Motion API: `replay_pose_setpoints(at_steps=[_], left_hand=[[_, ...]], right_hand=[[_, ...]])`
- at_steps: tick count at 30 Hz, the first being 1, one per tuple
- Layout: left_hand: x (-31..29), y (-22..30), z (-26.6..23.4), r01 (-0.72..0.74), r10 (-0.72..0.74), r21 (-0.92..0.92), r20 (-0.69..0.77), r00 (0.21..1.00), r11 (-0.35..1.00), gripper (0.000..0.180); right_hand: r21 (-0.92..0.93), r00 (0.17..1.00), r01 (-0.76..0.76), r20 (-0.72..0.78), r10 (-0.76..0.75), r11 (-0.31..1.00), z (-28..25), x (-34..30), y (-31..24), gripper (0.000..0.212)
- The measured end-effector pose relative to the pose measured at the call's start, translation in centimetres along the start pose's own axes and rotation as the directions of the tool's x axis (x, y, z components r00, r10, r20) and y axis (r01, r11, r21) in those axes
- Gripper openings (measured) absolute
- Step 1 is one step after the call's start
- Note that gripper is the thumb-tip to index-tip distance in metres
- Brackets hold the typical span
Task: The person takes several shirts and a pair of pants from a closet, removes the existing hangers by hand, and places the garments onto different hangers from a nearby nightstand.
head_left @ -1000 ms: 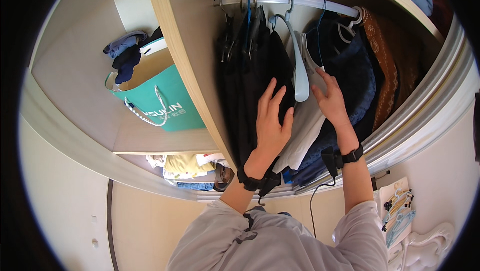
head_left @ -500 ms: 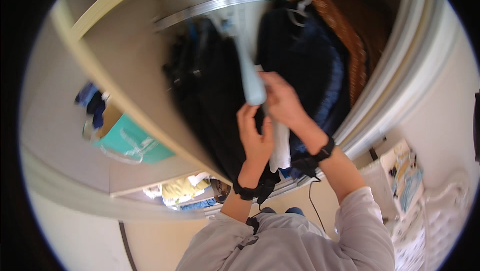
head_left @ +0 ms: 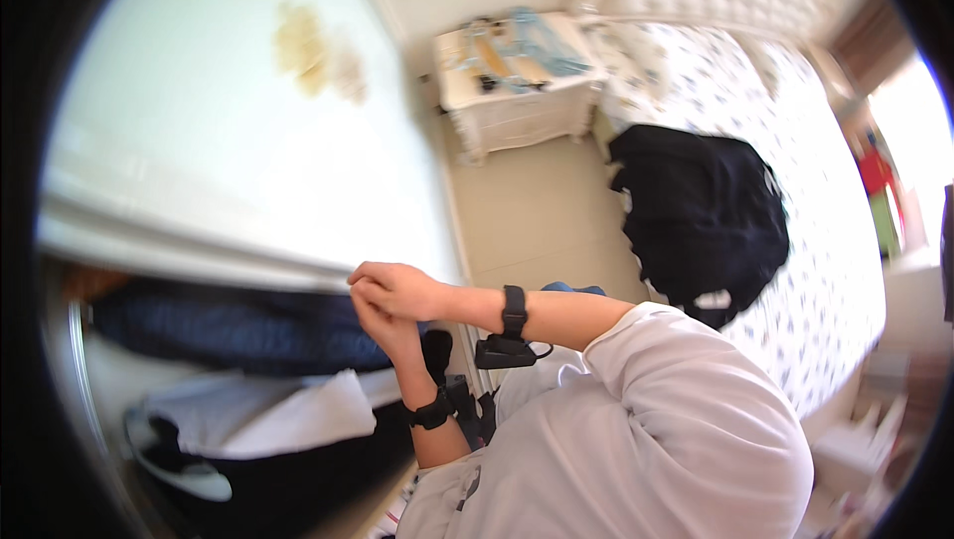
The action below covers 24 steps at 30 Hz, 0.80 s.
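My right hand (head_left: 402,288) and my left hand (head_left: 390,328) are together in front of the wardrobe, one against the other. Their fingers are bent and closed, and no object shows in them. Close beside the hands, a dark blue garment (head_left: 229,325) hangs in the wardrobe. Next to it hangs a white garment (head_left: 288,420). A pale blue hanger (head_left: 199,479) shows by the black clothes (head_left: 308,494) at the lower left. Both of my wrists carry black straps with small boxes.
A glossy white sliding door (head_left: 268,161) fills the upper left. Beyond the floor (head_left: 537,201) stands a white nightstand (head_left: 527,117) with hangers and pale blue items on top. To the right, a heap of black clothes (head_left: 701,211) lies on the patterned bed (head_left: 835,291).
My view has swung right, from the wardrobe's inside to the nightstand and bed. My hands have left the pale blue hanger, which is now in the wardrobe, and have come together.
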State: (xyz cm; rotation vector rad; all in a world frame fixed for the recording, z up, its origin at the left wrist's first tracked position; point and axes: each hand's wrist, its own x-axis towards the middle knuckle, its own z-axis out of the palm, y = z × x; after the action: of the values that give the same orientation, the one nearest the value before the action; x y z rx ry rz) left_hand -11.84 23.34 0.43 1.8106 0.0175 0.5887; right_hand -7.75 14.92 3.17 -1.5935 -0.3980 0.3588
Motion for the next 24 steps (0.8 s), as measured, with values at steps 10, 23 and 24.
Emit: replay_pose_setpoints(at_steps=[10,23,24], left_hand=[[-6.8,2.0,21.4,0.122,0.109,-0.229,0.784,0.611,0.966,0.018],[-11.3,7.0,38.5,0.108,-0.024,-0.004,0.965,0.260,0.994,0.011],[-12.0,7.4,40.3,0.082,-0.046,0.028,0.975,0.218,0.996,0.011]], right_hand=[[0.177,0.629,-0.101,-0.751,0.201,0.979,-17.4,-16.2,6.6,0.029],[0.254,0.429,-0.221,-0.842,0.328,0.942,-37.8,-29.9,16.1,0.026],[0.279,0.376,-0.220,-0.860,0.345,0.935,-40.2,-31.5,17.9,0.024]])
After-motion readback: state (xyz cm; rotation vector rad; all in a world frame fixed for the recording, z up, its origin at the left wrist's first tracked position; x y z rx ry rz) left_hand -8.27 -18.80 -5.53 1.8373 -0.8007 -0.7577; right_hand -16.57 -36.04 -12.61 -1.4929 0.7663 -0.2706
